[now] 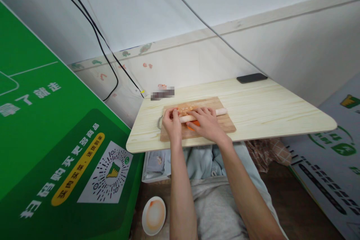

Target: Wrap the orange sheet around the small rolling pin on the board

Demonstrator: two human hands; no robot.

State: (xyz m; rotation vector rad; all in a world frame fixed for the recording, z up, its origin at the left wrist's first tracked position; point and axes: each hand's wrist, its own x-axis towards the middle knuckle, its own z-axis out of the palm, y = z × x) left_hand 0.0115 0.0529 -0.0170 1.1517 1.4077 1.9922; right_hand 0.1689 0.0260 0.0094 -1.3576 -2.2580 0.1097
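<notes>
A pale rolling pin (pixel 221 111) lies slantwise over a wooden cutting board (pixel 225 124). My right hand (pixel 206 123) is closed over its middle, fingers on the far side and thumb on the near side. At the pin's left end is my left hand (pixel 172 120), its fingers curled and pressed together round that end, partly hidden. Small chopped orange-yellow pieces (pixel 184 110) are spread on the board just behind the pin. A flat bright-orange thing (pixel 193 125) shows under my right thumb; its kind is hard to make out.
The board rests on a light wooden tabletop (pixel 270 108), with a metal handle at its left. A black phone (pixel 251 78) lies at the back right, and a blurred-out item at the back left. Below stand a white stained bowl (pixel 154 215) and a white box (pixel 156 167).
</notes>
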